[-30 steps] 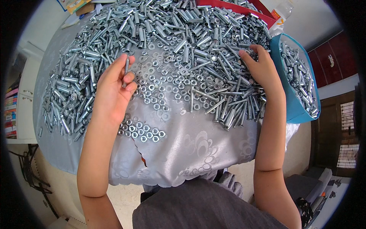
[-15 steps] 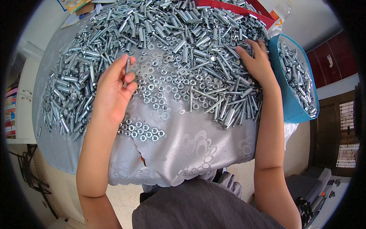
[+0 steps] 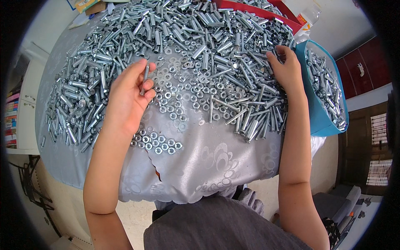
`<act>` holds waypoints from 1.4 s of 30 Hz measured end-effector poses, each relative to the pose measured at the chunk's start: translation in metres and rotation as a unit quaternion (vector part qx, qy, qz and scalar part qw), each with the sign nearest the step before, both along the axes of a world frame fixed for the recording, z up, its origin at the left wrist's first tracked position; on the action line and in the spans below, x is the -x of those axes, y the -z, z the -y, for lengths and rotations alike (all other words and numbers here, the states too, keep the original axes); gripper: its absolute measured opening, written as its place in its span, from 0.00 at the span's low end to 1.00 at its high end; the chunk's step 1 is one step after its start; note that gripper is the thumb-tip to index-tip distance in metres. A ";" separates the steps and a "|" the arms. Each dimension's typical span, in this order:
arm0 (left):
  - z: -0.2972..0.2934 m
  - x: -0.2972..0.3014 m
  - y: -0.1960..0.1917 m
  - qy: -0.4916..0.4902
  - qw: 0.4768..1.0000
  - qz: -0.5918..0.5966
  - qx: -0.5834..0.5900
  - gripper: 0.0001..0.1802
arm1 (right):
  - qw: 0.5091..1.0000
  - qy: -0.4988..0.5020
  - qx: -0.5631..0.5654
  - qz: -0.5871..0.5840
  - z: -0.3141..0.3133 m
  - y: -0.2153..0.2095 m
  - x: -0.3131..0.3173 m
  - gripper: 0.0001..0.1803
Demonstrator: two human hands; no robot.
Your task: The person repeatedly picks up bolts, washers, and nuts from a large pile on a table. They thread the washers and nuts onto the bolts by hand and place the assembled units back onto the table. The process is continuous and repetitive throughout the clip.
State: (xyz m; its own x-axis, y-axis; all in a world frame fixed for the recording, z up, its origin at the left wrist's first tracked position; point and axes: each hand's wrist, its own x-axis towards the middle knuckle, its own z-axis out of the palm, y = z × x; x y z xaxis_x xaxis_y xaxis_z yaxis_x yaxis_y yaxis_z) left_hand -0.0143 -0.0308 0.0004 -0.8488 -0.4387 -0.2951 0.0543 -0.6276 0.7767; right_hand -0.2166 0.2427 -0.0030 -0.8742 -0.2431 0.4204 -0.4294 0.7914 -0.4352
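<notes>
My left hand (image 3: 130, 93) is closed around a slim silver bolt (image 3: 146, 76), which stands nearly upright between thumb and fingers. It hovers over the left part of a heap of metal sleeves and bolts (image 3: 79, 98). My right hand (image 3: 288, 68) reaches to the right side of the heap, beside a blue box. Its thumb and fingers are apart over loose sleeves (image 3: 249, 68), and some fingertips are hidden. Between the hands lie many flat washers (image 3: 168, 76) and hex nuts (image 3: 178, 111). A small group of nuts (image 3: 160, 143) sits nearer to me, by my left forearm.
The blue box (image 3: 317, 111), full of bolts with sleeves, stands at the right edge. Behind are a red tray (image 3: 293, 24) and a clear bottle (image 3: 309, 16). Long bolts (image 3: 258, 118) lie at front right. The grey tablecloth (image 3: 196, 162) has a tear near the front.
My right hand has drawn slightly right, toward the blue box, its thumb and index finger still apart. The left hand keeps hold of the bolt, and the view has shifted a little.
</notes>
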 end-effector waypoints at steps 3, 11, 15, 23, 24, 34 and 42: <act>-0.005 0.000 -0.002 0.012 0.999 -0.006 0.031 0.06 | 0.996 -0.053 0.068 -0.020 0.007 -0.010 -0.013 0.20; -0.019 -0.005 -0.010 0.100 0.978 -0.027 0.180 0.06 | 0.815 -0.336 0.387 0.270 0.049 -0.043 -0.087 0.17; -0.026 -0.006 -0.004 0.104 0.953 -0.085 0.270 0.05 | 0.749 -0.390 0.409 0.346 0.059 -0.040 -0.104 0.15; -0.034 -0.011 -0.010 0.135 0.923 -0.148 0.328 0.08 | 0.714 -0.416 0.407 0.388 0.069 -0.030 -0.117 0.15; -0.034 -0.011 -0.011 0.134 0.924 -0.143 0.329 0.08 | 0.712 -0.420 0.403 0.394 0.069 -0.029 -0.118 0.15; -0.032 -0.011 -0.006 0.109 0.919 -0.115 0.361 0.08 | 0.702 -0.394 0.440 0.398 0.073 -0.030 -0.121 0.13; -0.035 -0.010 -0.006 0.115 0.942 -0.132 0.288 0.09 | 0.784 -0.390 0.393 0.280 0.077 -0.020 -0.129 0.13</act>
State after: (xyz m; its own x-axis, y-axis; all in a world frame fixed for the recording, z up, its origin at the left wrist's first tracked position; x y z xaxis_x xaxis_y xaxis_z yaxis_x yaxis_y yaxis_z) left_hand -0.0043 0.0042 0.0060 -0.9511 -0.2578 0.1705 0.2080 -0.1259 0.9700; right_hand -0.0875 0.1652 0.0172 -0.6890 -0.6547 0.3109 -0.2165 -0.2234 -0.9504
